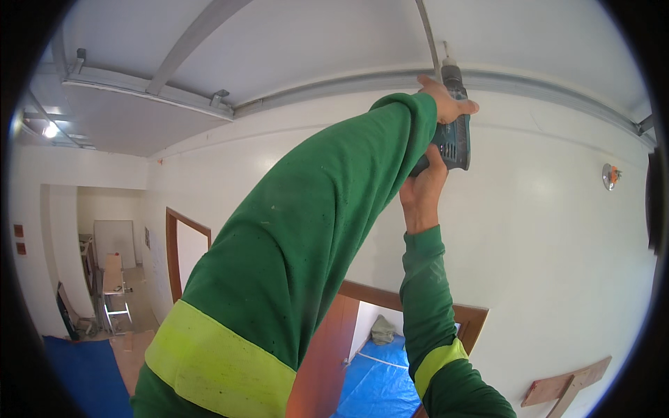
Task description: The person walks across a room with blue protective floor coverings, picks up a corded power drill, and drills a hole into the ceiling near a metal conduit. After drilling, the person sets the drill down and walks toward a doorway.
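Note:
Overhead, a teal-and-black power drill [456, 143] stands nearly upright with its bit [446, 50] pointing up at the white ceiling panel [536, 42]. Whether the bit's tip touches the panel I cannot tell. My left hand [448, 101] is wrapped round the front of the drill, just below the chuck [451, 70]. Lower down, my right hand [427, 182] grips the drill from beneath, its fingers partly hidden. A thin metal strip [429, 38] runs along the ceiling beside the bit, and a metal channel [516, 82] follows the top of the wall behind.
More metal framing [191, 45] spans the upper left. Below are a wooden door frame [397, 296], blue sheeting [376, 380] and a wooden T-shaped piece [568, 386]. Orange-ended wires [612, 177] stick out of the right wall. A work platform [113, 282] stands far left.

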A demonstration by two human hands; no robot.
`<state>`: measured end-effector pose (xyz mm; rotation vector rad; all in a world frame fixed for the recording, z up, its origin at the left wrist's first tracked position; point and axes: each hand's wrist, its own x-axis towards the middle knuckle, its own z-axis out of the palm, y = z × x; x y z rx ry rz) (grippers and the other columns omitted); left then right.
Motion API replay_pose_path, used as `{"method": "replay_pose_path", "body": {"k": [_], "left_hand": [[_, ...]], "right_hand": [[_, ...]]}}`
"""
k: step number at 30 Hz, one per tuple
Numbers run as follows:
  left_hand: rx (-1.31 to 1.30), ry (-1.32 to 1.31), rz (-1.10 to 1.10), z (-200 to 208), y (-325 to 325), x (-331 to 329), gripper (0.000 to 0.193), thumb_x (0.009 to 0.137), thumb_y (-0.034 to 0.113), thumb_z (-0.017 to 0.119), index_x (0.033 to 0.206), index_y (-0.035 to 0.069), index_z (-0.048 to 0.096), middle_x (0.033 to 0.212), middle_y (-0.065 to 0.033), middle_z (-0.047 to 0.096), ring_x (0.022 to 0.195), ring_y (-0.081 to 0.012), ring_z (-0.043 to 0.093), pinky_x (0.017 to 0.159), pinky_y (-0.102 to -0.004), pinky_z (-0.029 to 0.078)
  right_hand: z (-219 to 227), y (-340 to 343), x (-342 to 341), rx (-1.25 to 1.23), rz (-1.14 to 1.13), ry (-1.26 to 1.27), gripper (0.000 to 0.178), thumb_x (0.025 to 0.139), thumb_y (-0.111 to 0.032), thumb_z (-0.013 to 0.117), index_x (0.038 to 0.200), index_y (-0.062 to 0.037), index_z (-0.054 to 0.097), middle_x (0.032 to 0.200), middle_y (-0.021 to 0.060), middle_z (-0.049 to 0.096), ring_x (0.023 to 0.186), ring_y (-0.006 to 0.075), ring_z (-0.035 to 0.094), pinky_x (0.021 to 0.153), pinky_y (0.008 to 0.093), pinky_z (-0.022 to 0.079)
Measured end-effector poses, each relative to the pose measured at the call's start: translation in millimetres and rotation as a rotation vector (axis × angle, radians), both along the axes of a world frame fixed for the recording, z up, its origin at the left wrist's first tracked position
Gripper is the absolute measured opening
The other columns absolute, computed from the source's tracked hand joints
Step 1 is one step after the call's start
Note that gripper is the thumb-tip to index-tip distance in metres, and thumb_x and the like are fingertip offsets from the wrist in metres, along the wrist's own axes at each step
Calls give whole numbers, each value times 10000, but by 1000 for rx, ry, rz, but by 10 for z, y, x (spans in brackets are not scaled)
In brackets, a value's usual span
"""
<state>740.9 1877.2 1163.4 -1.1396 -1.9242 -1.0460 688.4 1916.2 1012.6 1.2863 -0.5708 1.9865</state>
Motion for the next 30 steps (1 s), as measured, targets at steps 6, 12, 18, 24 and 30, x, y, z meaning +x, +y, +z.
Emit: {"method": "replay_pose_path", "body": {"k": [6,12,18,24,30], "left_hand": [[6,-16,0,-1,13,50,1493,814,655,852,1556,-300,-24,1243,-407,682,1161,-406,741,1014,-332,565],[10,2,8,95,56,-67,1515,813,679,848,1565,-299,-32,1254,-412,678,1191,-413,727,1041,-338,544],[10,11,24,83,52,-34,1508,803,698,844,1549,-314,11,1239,-402,685,1184,-417,724,1050,-333,534],[-15,13,37,75,29,12,1494,805,711,832,1535,-323,38,1204,-385,699,1120,-415,740,999,-319,553],[-43,6,78,111,36,43,1512,794,721,839,1538,-312,24,1183,-377,704,1086,-411,747,969,-324,566]], "right_hand": [[-5,74,50,-16,-3,-50,376,931,-9,669,1302,9,613,1188,88,699,1071,232,710,952,398,570],[1,-16,131,-4,-4,-30,321,922,-19,682,1240,-3,643,1128,89,713,1011,219,710,912,390,566],[19,18,156,-10,-19,-75,275,925,-30,688,1195,-6,649,1066,87,708,978,212,708,889,385,566],[19,-22,207,-6,-40,-54,245,922,-30,696,1159,13,654,1035,75,701,936,203,697,876,384,561],[4,-34,228,-23,-55,-51,241,929,-33,693,1160,16,648,1016,78,696,926,200,691,864,376,564]]}}
